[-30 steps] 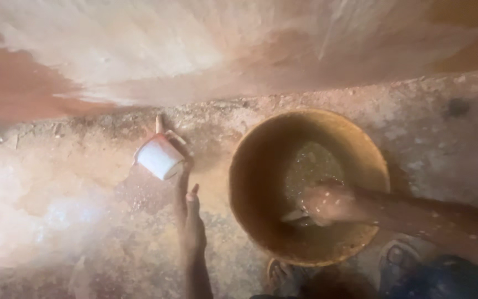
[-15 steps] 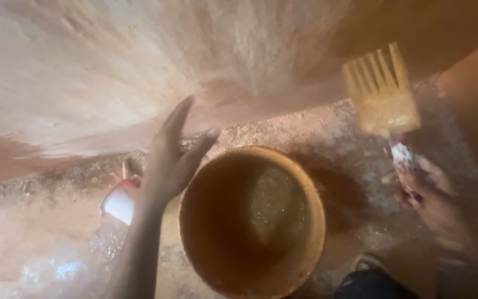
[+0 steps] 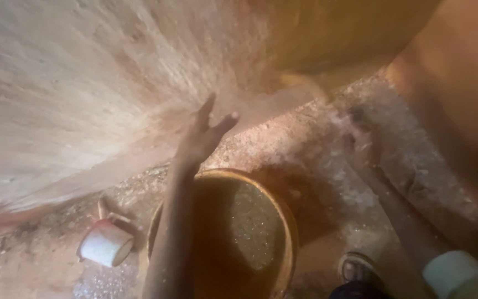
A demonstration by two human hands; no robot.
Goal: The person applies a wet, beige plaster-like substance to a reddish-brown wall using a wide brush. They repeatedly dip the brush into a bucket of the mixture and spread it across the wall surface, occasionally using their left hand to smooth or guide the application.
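You face a rough, pale reddish plastered wall (image 3: 84,83) streaked with brush marks, darker and wetter in its upper right. Below it lies a gritty, reddish-brown earthen floor (image 3: 316,144), speckled with pale crumbs. Warm, dim light falls across both, leaving the right edge shadowed.

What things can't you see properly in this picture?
Head view:
- Right hand: smeared by motion blur; whether it holds anything is unclear.
- Bucket: left rim hidden behind the left hand's forearm; bottom cut off by the frame edge.
- Shoe: partly cut off at the bottom.
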